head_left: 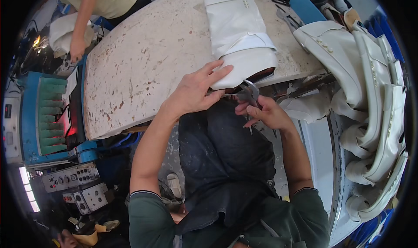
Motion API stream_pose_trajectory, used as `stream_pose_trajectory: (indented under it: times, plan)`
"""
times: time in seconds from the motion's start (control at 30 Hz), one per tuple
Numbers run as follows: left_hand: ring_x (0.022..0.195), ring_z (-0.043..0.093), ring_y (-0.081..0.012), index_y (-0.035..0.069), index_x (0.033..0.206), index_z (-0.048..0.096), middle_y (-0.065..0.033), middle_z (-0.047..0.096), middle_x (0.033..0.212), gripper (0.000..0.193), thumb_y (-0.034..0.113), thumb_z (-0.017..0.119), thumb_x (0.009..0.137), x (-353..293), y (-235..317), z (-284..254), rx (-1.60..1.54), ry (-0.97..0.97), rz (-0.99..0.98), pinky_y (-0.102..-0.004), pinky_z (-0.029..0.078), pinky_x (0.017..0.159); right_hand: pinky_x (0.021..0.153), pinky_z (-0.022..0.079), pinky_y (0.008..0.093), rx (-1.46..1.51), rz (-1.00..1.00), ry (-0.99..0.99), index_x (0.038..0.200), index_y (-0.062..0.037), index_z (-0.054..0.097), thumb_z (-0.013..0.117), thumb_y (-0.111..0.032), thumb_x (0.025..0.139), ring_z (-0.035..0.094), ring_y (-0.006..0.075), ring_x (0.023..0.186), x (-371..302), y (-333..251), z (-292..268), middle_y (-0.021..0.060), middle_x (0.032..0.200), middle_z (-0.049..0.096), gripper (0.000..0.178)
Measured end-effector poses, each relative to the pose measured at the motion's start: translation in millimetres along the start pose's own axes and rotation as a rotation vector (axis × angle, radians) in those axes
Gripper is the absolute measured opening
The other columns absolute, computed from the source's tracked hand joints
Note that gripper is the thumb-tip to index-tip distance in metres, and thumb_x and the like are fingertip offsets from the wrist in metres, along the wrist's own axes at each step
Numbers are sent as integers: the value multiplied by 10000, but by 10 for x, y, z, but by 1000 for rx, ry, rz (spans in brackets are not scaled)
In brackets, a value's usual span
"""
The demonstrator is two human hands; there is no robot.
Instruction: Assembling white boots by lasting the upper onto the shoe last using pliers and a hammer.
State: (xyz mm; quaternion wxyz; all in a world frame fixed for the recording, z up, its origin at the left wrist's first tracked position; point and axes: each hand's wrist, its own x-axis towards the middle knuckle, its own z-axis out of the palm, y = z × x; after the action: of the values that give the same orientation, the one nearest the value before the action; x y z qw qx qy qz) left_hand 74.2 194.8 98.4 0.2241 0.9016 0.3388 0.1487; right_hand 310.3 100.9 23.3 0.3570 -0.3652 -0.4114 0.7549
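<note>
A white boot (242, 58) lies across the near edge of the worktable, its shaft pointing away from me and a strap across its middle. My left hand (193, 89) grips the boot's near left end, fingers on top and thumb lower down by the edge. In my right hand (267, 113) is a pair of metal pincers (249, 92), handles pointing down toward my lap. The jaws meet the boot's near underside edge, where a dark brown sole part (264, 75) shows. What the jaws bite on is too small to make out.
The worn, speckled worktable (143, 60) curves away to the left. Several white boots (368, 86) stand on a rack at my right. Hand tools (288, 19) and a blue bin (305, 6) are at the far right. A blue machine with green slats (52, 115) is at left, near a co-worker's arm (82, 25).
</note>
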Motion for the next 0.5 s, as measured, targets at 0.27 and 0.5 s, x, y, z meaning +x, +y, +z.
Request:
stream_pose_trajectory:
  times: [0.27,0.5]
  plan:
    - [1010,627,-357,243,1354,513,-119,509,1357,702,249,769,700,112,-133,27,73,-21,80,-388,536,805,621,520,348,-1029,-413,259,1113,1,568,659,-168,893,670,280,722,188,-66,3,137,859,680,292]
    - [1057,624,-332,213,1283,593,-146,550,1317,677,224,812,643,156,-155,51,-56,19,55,-372,529,855,598,507,385,-1118,-837,425,1021,-19,574,731,-113,802,657,318,668,476,444,-223,147,812,658,286]
